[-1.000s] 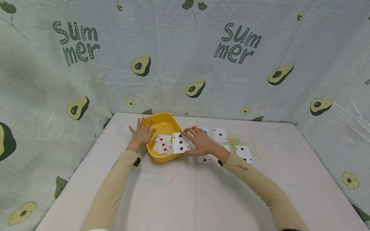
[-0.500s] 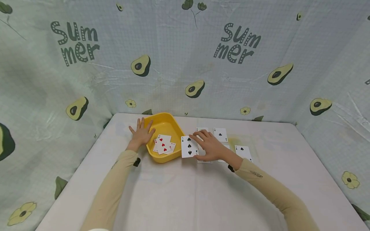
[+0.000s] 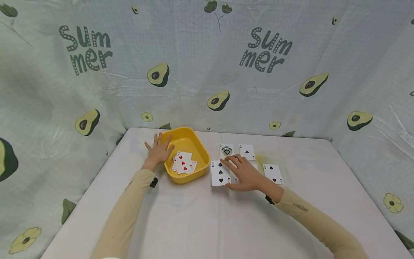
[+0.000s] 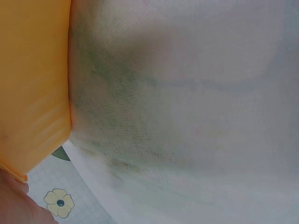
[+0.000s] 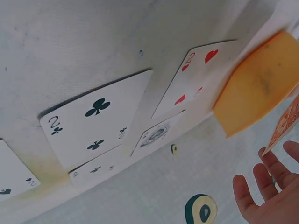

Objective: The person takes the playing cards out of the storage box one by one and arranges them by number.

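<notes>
Reading "Summer" twice in dark dotted letters, the backdrop cloth [image 3: 207, 64] with avocado prints hangs behind a white table [image 3: 207, 223]. The right hand [image 3: 244, 172] holds a three of spades [image 3: 220, 173] at its right edge, fingers loosely curled around it, the card face up just above the table, right of a yellow tub [image 3: 185, 154]. The left hand [image 3: 157, 150] lies with fingers spread and straight against the tub's left rim, gripping nothing. Inside the tub lie a few red heart cards [image 3: 183, 162]. Beyond the right hand sit an ace of spades [image 3: 226, 150] and an ace of clubs [image 3: 247, 151]; a two of spades [image 3: 273, 173] lies to its right. The right wrist view shows a two of clubs [image 5: 96, 122] and a two of hearts [image 5: 196, 79] beneath the hand.
</notes>
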`<state>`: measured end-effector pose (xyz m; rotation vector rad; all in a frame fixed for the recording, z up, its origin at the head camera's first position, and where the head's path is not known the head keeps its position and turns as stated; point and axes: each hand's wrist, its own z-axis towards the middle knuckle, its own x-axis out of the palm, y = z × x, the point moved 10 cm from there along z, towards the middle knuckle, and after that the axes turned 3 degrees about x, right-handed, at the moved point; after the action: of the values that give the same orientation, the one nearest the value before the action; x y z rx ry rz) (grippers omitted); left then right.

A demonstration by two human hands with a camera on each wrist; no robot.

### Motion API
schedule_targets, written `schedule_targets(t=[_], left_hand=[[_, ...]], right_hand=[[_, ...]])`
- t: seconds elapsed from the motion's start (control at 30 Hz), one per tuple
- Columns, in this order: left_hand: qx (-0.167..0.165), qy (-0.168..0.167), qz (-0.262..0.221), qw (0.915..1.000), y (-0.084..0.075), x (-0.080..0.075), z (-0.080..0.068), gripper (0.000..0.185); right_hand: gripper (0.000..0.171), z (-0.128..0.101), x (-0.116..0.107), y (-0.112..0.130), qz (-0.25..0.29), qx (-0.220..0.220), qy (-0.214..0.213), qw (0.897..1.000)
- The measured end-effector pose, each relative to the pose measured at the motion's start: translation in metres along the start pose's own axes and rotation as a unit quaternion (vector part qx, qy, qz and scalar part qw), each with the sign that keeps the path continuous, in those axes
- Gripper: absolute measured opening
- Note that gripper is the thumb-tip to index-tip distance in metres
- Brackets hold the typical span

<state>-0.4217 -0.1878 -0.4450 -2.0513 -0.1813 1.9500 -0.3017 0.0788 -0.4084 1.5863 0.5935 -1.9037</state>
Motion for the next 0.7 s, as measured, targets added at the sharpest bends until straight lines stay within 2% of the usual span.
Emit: schedule_targets(t=[0.7], left_hand=[[-0.001,-0.003,0.002,1.0000,-0.001,-0.002,-0.003,0.058]], right_hand=[[0.078,-0.055,0.014,0.010,-0.025,-0.032,-0.045,0.998]])
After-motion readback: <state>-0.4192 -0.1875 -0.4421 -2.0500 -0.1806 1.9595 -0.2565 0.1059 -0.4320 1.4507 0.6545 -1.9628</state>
